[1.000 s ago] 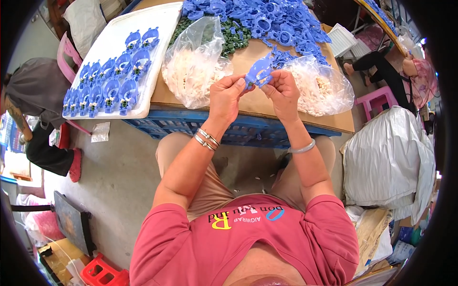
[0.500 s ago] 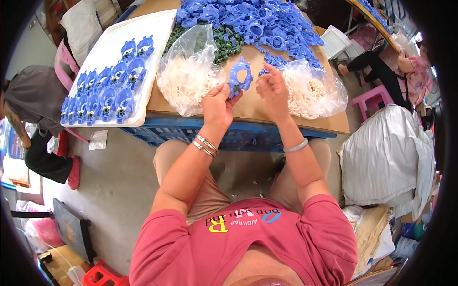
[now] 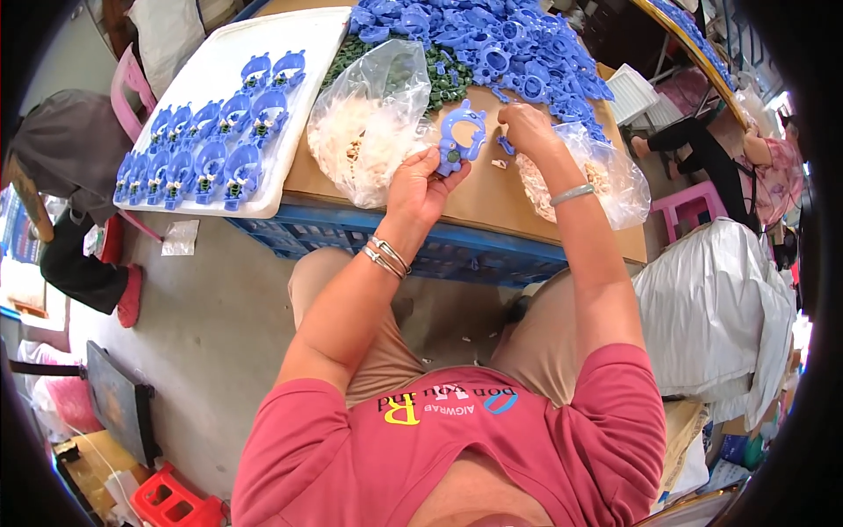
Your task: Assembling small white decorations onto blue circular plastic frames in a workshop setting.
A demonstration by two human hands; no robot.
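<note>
Blue piece point(image 3: 461, 115), right hand point(image 3: 531, 132) now away

Blue eared plastic frame point(image 3: 448, 136), wide opening, green bit point(image 3: 454, 157) near base, held tilted in left grip point(image 3: 420, 189).

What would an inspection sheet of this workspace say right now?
Surface: brown board; white tray at left, holding rows of blue figures.
Job's things: blue case; blue pile, green pieces, left bag and right bag of pale pieces.
Clutter: loose pale bit between the hands.
Grippers: left hand holds the blue case; right hand at a small blue part, grip unclear.
Cables: thin white cord, lower left.
Surroundings: red stool, pink stool, white sack.
</note>
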